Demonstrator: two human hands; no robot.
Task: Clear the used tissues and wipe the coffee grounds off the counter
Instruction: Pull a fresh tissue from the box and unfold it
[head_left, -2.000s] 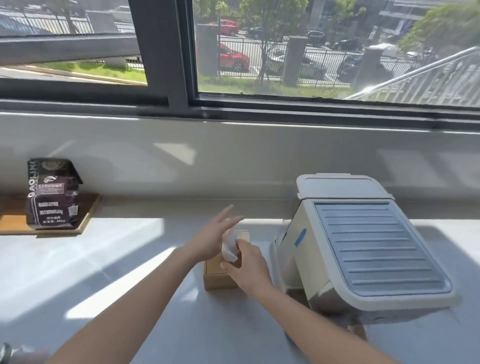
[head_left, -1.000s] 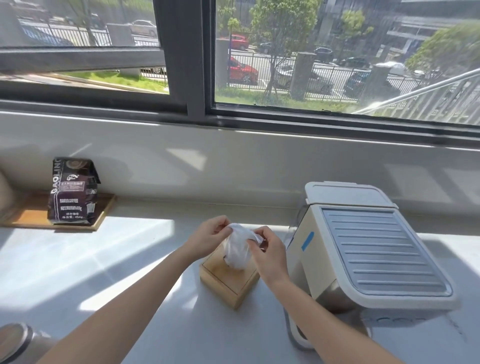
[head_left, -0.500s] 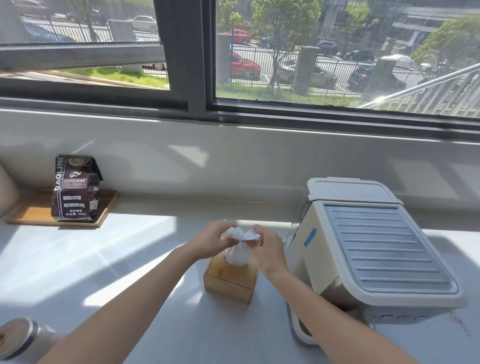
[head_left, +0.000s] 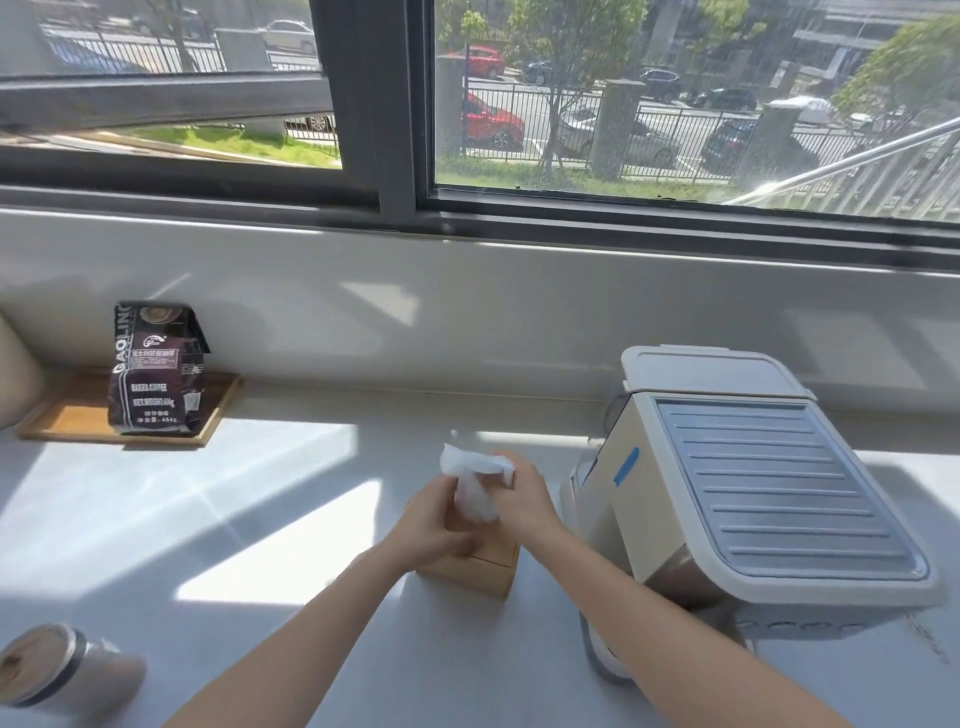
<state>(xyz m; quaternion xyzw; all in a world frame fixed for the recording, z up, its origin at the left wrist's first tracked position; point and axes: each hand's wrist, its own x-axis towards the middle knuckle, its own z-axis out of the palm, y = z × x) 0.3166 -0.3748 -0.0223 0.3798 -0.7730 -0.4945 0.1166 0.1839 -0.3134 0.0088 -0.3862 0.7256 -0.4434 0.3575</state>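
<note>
A crumpled white tissue (head_left: 474, 486) stands up out of the top of a small wooden tissue box (head_left: 470, 564), at the middle of a pale grey bench (head_left: 218, 519). The right hand (head_left: 522, 501) pinches the upper part of the tissue between closed fingers, its bunched end sticking out to the left above them. The left hand (head_left: 434, 522) is curled over the top of the box, fingers bent and pressing down on the lid, touching the lower part of the tissue. Both bare forearms reach in from the bottom edge. Just right of the box, nearly touching the right wrist, sits a cream coffee machine (head_left: 748, 483) with a ribbed grey top plate and a strip of blue tape on its side. Well to the left, against the back wall, a dark coffee bag (head_left: 153, 369) stands upright on a flat wooden tray (head_left: 62, 415). At the lower left corner lies a metal-rimmed cup (head_left: 57, 670), tipped on its side. Bright patches of sun cross the bench. Behind it, a dark-framed window (head_left: 363, 104) shows a fence and parked cars.
</note>
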